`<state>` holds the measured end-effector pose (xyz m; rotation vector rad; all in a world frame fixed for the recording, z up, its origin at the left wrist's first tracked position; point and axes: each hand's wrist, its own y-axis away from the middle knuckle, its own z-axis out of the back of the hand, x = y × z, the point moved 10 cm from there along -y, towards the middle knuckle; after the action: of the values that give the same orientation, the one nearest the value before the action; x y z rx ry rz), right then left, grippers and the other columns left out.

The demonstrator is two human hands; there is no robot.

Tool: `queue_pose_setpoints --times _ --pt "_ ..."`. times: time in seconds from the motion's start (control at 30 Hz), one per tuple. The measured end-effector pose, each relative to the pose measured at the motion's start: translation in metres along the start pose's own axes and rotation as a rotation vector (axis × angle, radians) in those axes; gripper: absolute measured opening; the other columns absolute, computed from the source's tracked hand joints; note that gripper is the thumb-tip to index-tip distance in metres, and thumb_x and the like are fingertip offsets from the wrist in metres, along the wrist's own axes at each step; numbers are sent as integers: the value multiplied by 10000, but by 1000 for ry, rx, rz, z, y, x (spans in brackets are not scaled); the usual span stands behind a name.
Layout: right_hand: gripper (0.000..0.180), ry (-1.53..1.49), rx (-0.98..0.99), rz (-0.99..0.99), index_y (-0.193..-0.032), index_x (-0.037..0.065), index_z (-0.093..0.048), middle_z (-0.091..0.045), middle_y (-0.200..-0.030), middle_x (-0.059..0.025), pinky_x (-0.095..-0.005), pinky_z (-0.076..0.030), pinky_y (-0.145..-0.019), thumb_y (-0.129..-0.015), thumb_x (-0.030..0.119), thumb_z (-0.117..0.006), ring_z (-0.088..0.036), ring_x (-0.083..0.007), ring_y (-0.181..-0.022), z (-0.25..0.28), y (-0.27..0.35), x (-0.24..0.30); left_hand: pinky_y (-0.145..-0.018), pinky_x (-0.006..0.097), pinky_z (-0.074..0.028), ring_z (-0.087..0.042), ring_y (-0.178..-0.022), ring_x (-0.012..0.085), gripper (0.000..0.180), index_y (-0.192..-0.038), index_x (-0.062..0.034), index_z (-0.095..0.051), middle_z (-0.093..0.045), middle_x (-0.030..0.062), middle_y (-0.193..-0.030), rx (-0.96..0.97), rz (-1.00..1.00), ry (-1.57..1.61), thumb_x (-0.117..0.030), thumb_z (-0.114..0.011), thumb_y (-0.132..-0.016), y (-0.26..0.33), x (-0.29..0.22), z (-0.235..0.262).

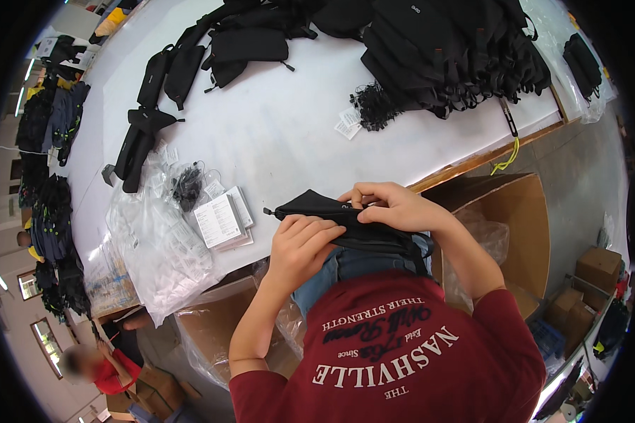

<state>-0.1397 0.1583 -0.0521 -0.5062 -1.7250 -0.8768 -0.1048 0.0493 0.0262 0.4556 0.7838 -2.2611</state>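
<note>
A small black fabric pouch (310, 202) is held in front of my body at the table's near edge. A short pull tab sticks out at its left end. My left hand (302, 247) grips its lower left part, fingers lying over the fabric. At its upper right side, my right hand (395, 206) pinches the pouch with thumb and forefinger near a small light mark. Left of the pouch lies a stack of white printed cards (220, 220). Next to the cards is a tangle of thin black cords (188, 186).
Clear plastic bags (161, 247) cover the table's left front edge. Several black pouches (250, 46) lie along the back; a large pile (444, 56) fills the back right. An opened cardboard box (530, 236) stands below on the right. A person in red (115, 370) is at lower left.
</note>
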Motion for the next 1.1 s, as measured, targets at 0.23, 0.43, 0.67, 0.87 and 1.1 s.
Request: queue_pose_setpoints --times 0.23,0.43,0.67,0.87,1.1 --pt "129 122 -18 94 -860 19 -516 -631 -985 -102 -288 -457 -787 -831 122 -588 -566 -141 -885 -2 -3 15 -740 330 -462 -618 -823 205 340 -939 -52 -648 -649 42 -909 -45 -13 -42 -5 -698 -607 0 -7 4" --pt "116 91 -8 151 -833 6 -529 -552 -715 -27 -269 -444 -684 -825 108 -582 -499 -111 -700 -7 -10 22 -758 356 -470 -608 -805 245 383 -988 -30 -630 -637 74 -937 -71 15 -82 0 -679 -610 5 0 6" --pt "97 165 -106 200 -848 -14 -555 -672 -846 -88 -257 -453 -659 -813 73 -583 -535 -98 -702 -18 14 61 -769 359 -474 -609 -800 233 375 -999 -44 -639 -634 62 -923 -143 -43 -136 -6 -663 -627 9 -14 18" --pt "145 300 -142 289 -842 10 -538 -575 -671 -114 -304 -450 -574 -779 135 -579 -557 -224 -581 -27 31 89 -734 325 -466 -609 -759 200 311 -957 -78 -647 -641 36 -881 -268 -103 -140 -32 -669 -650 18 -28 33" --pt "107 346 -110 260 -787 -7 -544 -670 -834 -120 -299 -458 -612 -743 84 -577 -567 -204 -626 -34 39 95 -700 300 -447 -606 -729 172 264 -916 -82 -684 -655 29 -860 -249 -123 -147 -77 -669 -653 18 -41 42"
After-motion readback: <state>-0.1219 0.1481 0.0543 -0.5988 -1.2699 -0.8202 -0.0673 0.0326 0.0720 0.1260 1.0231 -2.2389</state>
